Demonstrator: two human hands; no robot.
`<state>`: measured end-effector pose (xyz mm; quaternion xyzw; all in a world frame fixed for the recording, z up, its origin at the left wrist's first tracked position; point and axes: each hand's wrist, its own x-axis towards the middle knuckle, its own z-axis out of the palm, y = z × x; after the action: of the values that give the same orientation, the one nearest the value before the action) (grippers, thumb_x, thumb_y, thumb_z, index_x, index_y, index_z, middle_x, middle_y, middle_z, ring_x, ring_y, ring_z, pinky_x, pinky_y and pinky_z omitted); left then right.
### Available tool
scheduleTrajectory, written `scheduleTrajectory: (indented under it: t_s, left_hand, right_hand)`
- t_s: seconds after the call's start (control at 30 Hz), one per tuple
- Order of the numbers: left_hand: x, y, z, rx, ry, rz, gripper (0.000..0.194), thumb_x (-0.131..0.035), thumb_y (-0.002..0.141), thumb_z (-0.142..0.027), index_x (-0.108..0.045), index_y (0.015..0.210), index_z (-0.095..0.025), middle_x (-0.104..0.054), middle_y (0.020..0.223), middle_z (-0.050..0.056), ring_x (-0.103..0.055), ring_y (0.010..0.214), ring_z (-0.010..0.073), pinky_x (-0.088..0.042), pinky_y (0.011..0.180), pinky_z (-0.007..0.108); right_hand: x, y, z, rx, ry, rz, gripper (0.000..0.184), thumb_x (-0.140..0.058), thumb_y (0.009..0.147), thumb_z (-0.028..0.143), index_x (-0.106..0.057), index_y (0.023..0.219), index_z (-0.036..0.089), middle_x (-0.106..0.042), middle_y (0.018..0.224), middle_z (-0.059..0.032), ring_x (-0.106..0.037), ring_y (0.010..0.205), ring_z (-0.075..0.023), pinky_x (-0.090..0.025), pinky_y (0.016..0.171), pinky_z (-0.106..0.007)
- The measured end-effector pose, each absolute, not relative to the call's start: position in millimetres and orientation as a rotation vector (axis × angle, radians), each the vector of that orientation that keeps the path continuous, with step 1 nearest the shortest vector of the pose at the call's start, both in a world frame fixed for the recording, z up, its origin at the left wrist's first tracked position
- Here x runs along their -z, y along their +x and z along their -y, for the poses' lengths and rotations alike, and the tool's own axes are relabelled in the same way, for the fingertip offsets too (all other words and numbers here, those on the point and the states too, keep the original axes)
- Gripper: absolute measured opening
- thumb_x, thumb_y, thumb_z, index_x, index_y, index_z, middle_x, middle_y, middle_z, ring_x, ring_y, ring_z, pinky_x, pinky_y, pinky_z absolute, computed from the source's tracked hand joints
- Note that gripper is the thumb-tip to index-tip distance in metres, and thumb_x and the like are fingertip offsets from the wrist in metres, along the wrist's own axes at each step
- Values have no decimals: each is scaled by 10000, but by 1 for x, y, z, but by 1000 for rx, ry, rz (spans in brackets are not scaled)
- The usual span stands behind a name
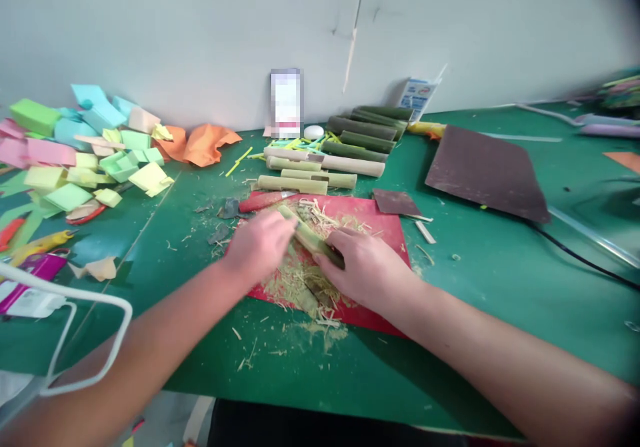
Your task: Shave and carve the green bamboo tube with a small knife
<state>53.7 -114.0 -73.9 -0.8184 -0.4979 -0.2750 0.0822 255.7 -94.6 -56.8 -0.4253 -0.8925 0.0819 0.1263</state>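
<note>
Bamboo tube [312, 235], pale green, held slantwise over the middle of a red mat [396, 237] on a green table [200, 360], seen in the head view. The tube's far end points left and its near end right. The right hand [370, 267] is clamped around the near end, thumb on one side and fingers on the other. The left hand [265, 240] is curled at the far end, over the mat's left part; it is blurred, so whether it grips the tube or pinches some small tool is impossible to say.

Curled shavings [325, 215] and pale dust [283, 283] cover the mat's middle, suggesting that the tube's surface is being scraped or smoothed. To do that well, the right hand should keep the tube from rolling, while the left makes light, even strokes along its length, clear of the right fingers. Working over the mat keeps the mess together.

A red tool [265, 200] lies at the mat's far left edge, better left clear of the wrist. Just beyond the mat are other bamboo tubes [295, 185]. A small brown piece [397, 202] sits at its far right corner; a larger brown sheet [485, 173] lies farther right, perhaps sandpaper.
</note>
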Motion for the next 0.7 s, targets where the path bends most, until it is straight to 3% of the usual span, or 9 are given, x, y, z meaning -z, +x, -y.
scheduleTrajectory:
  t_s: [0.23, 0.4, 0.7]
  left_hand:
    - [74, 63, 119, 906, -2525, 1474, 216, -492, 901, -196, -646, 1040, -135, -669, 879, 89, -629, 848, 174, -532, 781, 335]
    - [76, 53, 111, 893, -2460, 1527, 219, -496, 899, -205, -650, 1041, -140, -670, 878, 81, -629, 826, 166, -533, 767, 318]
    - [76, 71, 125, 821, -2576, 1427, 234, -461, 916, -210, -650, 1029, -131, -637, 781, 71, -609, 768, 163, -520, 696, 293]
  right_hand:
    - [58, 258, 96, -189, -1220, 2595, 232, -445, 861, 341, -557, 756, 168, -606, 758, -54, -534, 660, -151, -315, 582, -279]
    - [52, 263, 99, -193, -1320, 2611, 212, -508, 803, 361, -538, 683, 190, -592, 677, -31, -508, 583, -143, -286, 530, -279]
    - [50, 262, 101, -224, -1357, 2590, 254, -465, 831, 353, -532, 646, 192, -568, 614, -25, -472, 530, -131, -254, 499, -280]
